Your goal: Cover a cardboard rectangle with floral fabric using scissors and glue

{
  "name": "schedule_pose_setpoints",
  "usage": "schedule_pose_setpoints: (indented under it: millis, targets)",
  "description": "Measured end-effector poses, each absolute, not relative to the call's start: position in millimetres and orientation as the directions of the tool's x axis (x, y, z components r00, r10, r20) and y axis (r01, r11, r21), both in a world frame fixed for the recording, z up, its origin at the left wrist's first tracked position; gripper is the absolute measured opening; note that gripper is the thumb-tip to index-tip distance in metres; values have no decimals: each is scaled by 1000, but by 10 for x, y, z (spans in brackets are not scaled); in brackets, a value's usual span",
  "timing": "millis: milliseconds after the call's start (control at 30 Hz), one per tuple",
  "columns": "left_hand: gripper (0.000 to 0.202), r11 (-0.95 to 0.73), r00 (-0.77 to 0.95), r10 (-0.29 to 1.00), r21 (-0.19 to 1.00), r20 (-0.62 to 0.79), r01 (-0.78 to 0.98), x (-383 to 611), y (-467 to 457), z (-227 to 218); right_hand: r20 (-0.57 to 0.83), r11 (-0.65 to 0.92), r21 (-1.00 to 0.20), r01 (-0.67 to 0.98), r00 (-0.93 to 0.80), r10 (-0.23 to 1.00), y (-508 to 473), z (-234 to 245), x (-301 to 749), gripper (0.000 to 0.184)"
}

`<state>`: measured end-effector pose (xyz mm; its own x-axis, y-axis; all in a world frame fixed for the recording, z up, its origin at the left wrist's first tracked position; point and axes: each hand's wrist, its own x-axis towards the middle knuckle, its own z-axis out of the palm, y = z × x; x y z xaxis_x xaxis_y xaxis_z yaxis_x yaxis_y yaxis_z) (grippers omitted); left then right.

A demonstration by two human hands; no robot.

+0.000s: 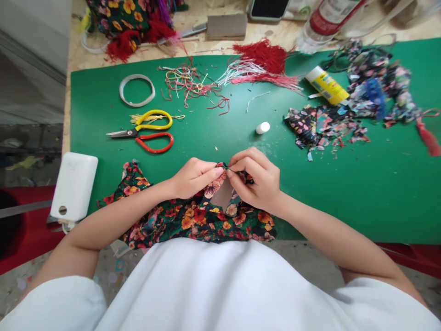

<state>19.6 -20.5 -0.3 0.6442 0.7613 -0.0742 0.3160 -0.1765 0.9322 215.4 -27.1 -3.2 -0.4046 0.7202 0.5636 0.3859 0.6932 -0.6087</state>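
Note:
My left hand pinches the top of a small floral fabric piece between thumb and fingers. From the other side, the fingertips of my right hand are closed on the same top edge, almost touching the left thumb. A flat grey-brown piece like cardboard shows just below the fingers, with floral fabric around it. Under both hands a larger floral cloth with red and orange flowers lies bunched along the table's near edge. My right fingers hide part of the small piece.
On the green mat lie scissors, a white ring, loose cords, red tassels, a glue stick, its white cap and floral scraps. A white power bank is at the left edge; a bottle stands behind.

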Motion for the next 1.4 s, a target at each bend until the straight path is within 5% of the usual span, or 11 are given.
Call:
schedule_pose_setpoints:
  millis: [1400]
  targets:
    - [53,-279,660,750,891,-30,358,208,-201,9,423,662,-621,420,-531,734,-194,-24,2231,9]
